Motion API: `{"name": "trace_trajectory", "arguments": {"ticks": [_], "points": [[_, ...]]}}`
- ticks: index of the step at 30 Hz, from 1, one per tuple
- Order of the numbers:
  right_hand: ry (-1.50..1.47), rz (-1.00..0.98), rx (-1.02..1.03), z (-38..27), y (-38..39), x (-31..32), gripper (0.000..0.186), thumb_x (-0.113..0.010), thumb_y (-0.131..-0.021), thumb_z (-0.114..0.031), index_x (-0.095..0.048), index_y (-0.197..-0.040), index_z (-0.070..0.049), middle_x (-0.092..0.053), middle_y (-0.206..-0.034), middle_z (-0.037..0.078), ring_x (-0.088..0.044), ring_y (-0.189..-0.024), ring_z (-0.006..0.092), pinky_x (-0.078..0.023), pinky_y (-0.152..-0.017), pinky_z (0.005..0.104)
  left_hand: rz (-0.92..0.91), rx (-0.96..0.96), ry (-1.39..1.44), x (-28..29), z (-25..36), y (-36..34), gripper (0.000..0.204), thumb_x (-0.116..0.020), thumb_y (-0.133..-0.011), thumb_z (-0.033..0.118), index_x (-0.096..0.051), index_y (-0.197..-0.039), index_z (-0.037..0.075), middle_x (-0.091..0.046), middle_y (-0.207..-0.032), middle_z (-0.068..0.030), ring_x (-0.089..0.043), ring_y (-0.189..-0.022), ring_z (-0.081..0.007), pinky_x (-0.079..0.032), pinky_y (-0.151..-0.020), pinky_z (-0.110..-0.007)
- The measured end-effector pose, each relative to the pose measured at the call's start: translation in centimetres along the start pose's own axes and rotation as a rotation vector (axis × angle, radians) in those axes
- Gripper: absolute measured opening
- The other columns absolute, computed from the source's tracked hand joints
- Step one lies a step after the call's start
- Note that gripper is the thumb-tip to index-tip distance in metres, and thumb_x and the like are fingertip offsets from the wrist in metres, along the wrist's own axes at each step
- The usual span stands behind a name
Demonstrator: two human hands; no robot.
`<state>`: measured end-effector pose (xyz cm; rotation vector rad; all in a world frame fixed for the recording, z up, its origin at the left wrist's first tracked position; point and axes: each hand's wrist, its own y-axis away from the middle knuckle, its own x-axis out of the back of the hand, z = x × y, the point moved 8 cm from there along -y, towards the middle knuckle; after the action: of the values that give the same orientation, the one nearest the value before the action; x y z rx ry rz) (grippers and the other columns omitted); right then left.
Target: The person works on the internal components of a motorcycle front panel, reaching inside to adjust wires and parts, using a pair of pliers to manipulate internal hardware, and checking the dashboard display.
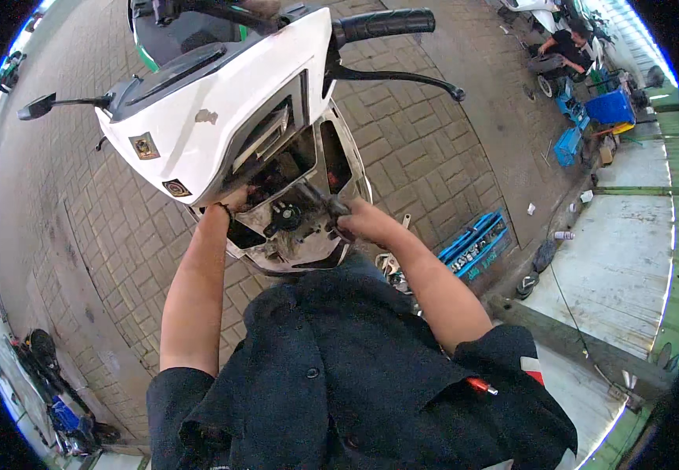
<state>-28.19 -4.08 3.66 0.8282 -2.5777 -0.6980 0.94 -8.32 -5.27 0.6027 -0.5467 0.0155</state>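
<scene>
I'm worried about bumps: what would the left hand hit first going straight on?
Probably the dark parts inside the white scooter, since the left hand reaches in under its front. How deep they sit is unclear.

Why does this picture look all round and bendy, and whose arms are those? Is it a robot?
No robot here, just a person with two bare hands! The camera sits on their head and looks down, so you see their dark shirt and arms. Its very wide lens bends straight edges near the rim.

The big white thing is the front of a scooter, standing on paving bricks. The left hand reaches in under its front panel, so its fingers are mostly hidden. The right hand grips something dark and long, too unclear to name.

On the ground to the right lies an open blue toolbox. Farther off, another person is beside a wheel.
</scene>
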Motion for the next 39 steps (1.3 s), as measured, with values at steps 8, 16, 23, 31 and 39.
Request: {"name": "trace_trajectory", "arguments": {"ticks": [8,16,23,31,39], "points": [[0.091,0.058,-0.058,3.2,1.6,-0.1,0.028,-0.055,-0.070,-0.014,-0.056,-0.090,0.006,-0.061,-0.076,0.020,-0.060,-0.073,0.0296,-0.046,-0.069,0.0382,-0.249,-0.068,-0.527,-1.3,-1.5,-0.2,0.037,-0.058,-0.082,0.016,-0.051,-0.118,0.011,-0.059,-0.105,-0.0079,-0.056,-0.091,-0.0225,-0.048,-0.072,-0.041],[0.184,0.024,0.069,2.6,1.1,-2.7,0.028,-0.053,-0.071,-0.012,-0.057,-0.092,0.005,-0.060,-0.074,0.020,-0.058,-0.071,0.0262,-0.045,-0.068,0.0376,-0.216,-0.221,-0.782,0.5,0.4,2.1,0.047,-0.062,-0.077,0.026,-0.051,-0.120,0.011,-0.054,-0.113,-0.0204,-0.052,-0.105,-0.0328,-0.041,-0.090,-0.041],[0.251,0.031,0.069,0.7,1.7,-1.9,0.032,-0.056,-0.070,-0.013,-0.056,-0.096,0.005,-0.059,-0.087,0.026,-0.058,-0.085,0.0379,-0.045,-0.077,0.0416,0.091,-0.226,-0.830,-0.4,5.5,5.0,0.049,-0.059,-0.077,0.035,-0.054,-0.105,-0.005,-0.055,-0.107,-0.0271,-0.053,-0.100,-0.0392,-0.042,-0.088,-0.043],[0.213,0.124,0.224,2.7,1.8,-1.8,0.030,-0.054,-0.070,-0.008,-0.055,-0.098,0.004,-0.059,-0.086,0.025,-0.058,-0.085,0.0363,-0.044,-0.076,0.0391,0.031,-0.103,-0.744,0.7,4.9,4.2,0.043,-0.054,-0.081,0.030,-0.052,-0.105,-0.006,-0.055,-0.103,-0.0278,-0.053,-0.098,-0.0399,-0.042,-0.087,-0.043],[0.212,0.086,0.219,1.3,1.8,-2.4,0.028,-0.056,-0.070,-0.009,-0.055,-0.093,0.006,-0.058,-0.089,0.028,-0.055,-0.089,0.0419,-0.044,-0.079,0.0438,-0.035,-0.092,-0.591,1.7,1.0,1.6,0.058,-0.052,-0.084,0.041,-0.039,-0.129,0.007,-0.035,-0.133,-0.0229,-0.033,-0.123,-0.0387,-0.024,-0.103,-0.044]]}}
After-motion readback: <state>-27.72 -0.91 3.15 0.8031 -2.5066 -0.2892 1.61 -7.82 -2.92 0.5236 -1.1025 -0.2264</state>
